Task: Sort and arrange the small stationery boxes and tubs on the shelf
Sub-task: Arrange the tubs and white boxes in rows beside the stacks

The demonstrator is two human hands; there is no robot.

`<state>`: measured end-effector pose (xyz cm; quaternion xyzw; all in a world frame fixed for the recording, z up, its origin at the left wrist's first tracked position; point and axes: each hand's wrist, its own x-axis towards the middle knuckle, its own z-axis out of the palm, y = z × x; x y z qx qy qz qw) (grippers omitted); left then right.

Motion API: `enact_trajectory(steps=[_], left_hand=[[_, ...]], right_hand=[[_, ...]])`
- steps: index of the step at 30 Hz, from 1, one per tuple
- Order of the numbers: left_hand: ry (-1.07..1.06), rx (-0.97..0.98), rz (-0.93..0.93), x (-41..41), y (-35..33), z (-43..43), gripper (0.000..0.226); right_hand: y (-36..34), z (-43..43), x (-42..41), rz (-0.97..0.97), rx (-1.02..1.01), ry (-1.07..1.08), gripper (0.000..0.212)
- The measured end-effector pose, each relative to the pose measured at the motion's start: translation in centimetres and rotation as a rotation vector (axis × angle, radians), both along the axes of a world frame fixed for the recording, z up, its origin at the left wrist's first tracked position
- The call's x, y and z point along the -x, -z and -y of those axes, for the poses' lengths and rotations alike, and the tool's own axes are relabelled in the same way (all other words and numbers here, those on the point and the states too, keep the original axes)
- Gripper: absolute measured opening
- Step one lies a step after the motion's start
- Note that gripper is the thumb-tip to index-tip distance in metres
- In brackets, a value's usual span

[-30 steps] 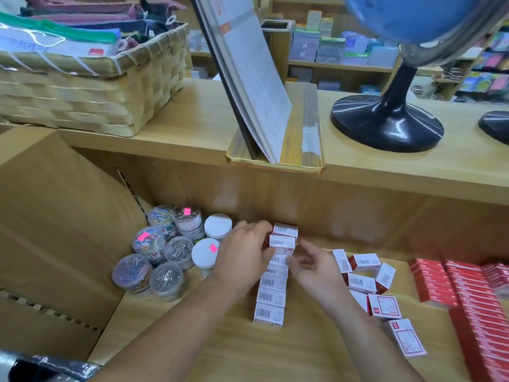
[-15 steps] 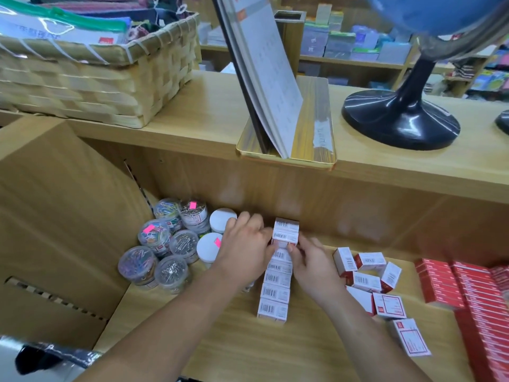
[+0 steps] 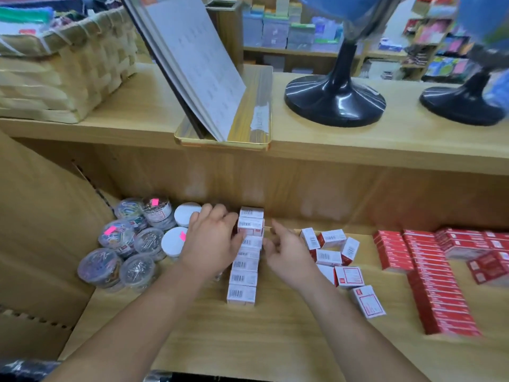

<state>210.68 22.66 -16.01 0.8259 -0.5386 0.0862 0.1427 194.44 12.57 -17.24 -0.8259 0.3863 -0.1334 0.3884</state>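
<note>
Wood-grain pale shelf (image 3: 275, 340) in a stationery shop, where a person lines up small white-and-red cardboard boxes with barcode labels. One single-file row of these boxes (image 3: 242, 274) runs from the shelf's front edge to its back wall, and at the far end boxes sit two high.

The left hand (image 3: 212, 241) lies against the row's left side near the back, fingers bent onto the upper boxes; whether it pinches one or only steadies them cannot be told. The right hand (image 3: 287, 253) hovers just right of the row, fingers loosely spread and holding nothing.

By the look of things, the job is roughly half done. About eight matching loose boxes (image 3: 329, 257) lie scattered at odd angles just beyond the right hand, waiting to join a row. Clear round plastic tubs of clips and pins (image 3: 121, 238) stand bunched in the left corner, grouped but not squared up. Flat red boxes (image 3: 429, 274) at the far right lie mostly in neat rows, with a few askew.
</note>
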Motion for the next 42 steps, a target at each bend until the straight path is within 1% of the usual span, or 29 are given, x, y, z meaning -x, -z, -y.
enact_trajectory(steps=[2, 4, 5, 7, 8, 9, 10, 11, 12, 14, 17, 19, 22, 25, 27, 30, 31, 34, 35, 37, 39, 40, 42], left_hand=[[0.015, 0.103, 0.005, 1.4, -1.3, -0.5, 0.026], [0.107, 0.203, -0.033, 3.9, -2.4, -0.6, 0.025], [0.184, 0.203, -0.096, 5.5, -2.7, -0.4, 0.024], [0.314, 0.063, -0.284, 8.9, -2.0, 0.6, 0.028], [0.344, -0.033, -0.350, 10.4, -1.3, 1.3, 0.035], [0.355, -0.112, -0.368, 11.8, -0.4, 2.1, 0.041], [0.346, -0.173, -0.354, 12.9, 0.5, 2.9, 0.045], [0.321, -0.218, -0.333, 13.7, 1.2, 3.6, 0.046], [0.290, -0.241, -0.327, 14.3, 1.8, 4.1, 0.047], [0.254, -0.218, -0.379, 14.8, 3.1, 4.6, 0.048], [0.235, -0.131, -0.611, 14.7, 3.9, 3.7, 0.042], [0.256, -0.095, -0.697, 14.5, 4.0, 2.3, 0.034], [0.299, -0.074, -0.643, 14.3, 3.9, -0.3, 0.037], [0.351, -0.030, -0.557, 14.0, 4.0, -2.5, 0.041], [0.388, -0.017, -0.558, 13.9, 4.2, -3.5, 0.038], [0.401, 0.025, -0.513, 14.1, 4.5, -4.4, 0.030], [0.399, 0.023, -0.507, 14.2, 4.5, -4.5, 0.030], [0.388, -0.013, -0.487, 14.7, 4.1, -4.8, 0.049], [0.387, 0.008, -0.471, 14.9, 3.8, -5.0, 0.049], [0.361, 0.118, -0.475, 15.0, 3.1, -6.2, 0.032], [0.278, 0.221, -0.481, 14.2, 3.1, -8.1, 0.015], [0.213, 0.246, -0.480, 13.7, 3.2, -9.0, 0.015], [0.088, 0.262, -0.491, 12.5, 3.8, -10.6, 0.021]], right_hand=[[-0.8, 0.2, 2.0, 0.068, -0.017, 0.078, 0.032], [-1.9, 0.2, 5.2, 0.155, -0.002, 0.171, 0.023], [-2.3, 0.0, 7.2, 0.180, 0.037, 0.222, 0.017], [-2.6, -0.5, 11.5, 0.157, 0.172, 0.326, 0.009], [-2.4, -0.8, 13.6, 0.115, 0.255, 0.373, 0.008], [-2.0, -1.0, 15.5, 0.052, 0.316, 0.416, 0.008], [-1.4, -1.3, 17.2, -0.027, 0.333, 0.458, 0.015], [-0.3, -1.4, 18.5, -0.099, 0.317, 0.485, 0.024], [0.6, -1.5, 19.5, -0.151, 0.295, 0.497, 0.027], [2.3, -1.9, 20.7, -0.196, 0.238, 0.477, 0.022], [3.6, -2.3, 21.1, -0.184, 0.172, 0.438, 0.028], [3.6, -2.8, 21.1, -0.139, 0.171, 0.456, 0.032], [3.0, -3.4, 21.1, -0.014, 0.173, 0.456, 0.030], [2.8, -4.3, 20.3, 0.088, 0.127, 0.338, 0.036], [3.1, -5.0, 19.5, 0.153, 0.103, 0.318, 0.041], [3.7, -5.3, 18.9, 0.210, 0.052, 0.348, 0.046], [3.9, -5.3, 18.8, 0.219, 0.035, 0.350, 0.046], [4.0, -5.3, 19.0, 0.222, -0.006, 0.365, 0.046], [4.0, -5.2, 19.0, 0.219, -0.013, 0.371, 0.045], [4.0, -5.0, 19.0, 0.196, -0.011, 0.373, 0.044], [3.9, -5.1, 18.9, 0.140, 0.017, 0.382, 0.045], [3.8, -5.2, 18.7, 0.108, 0.024, 0.395, 0.050], [3.4, -5.6, 18.1, 0.083, 0.053, 0.432, 0.062]])
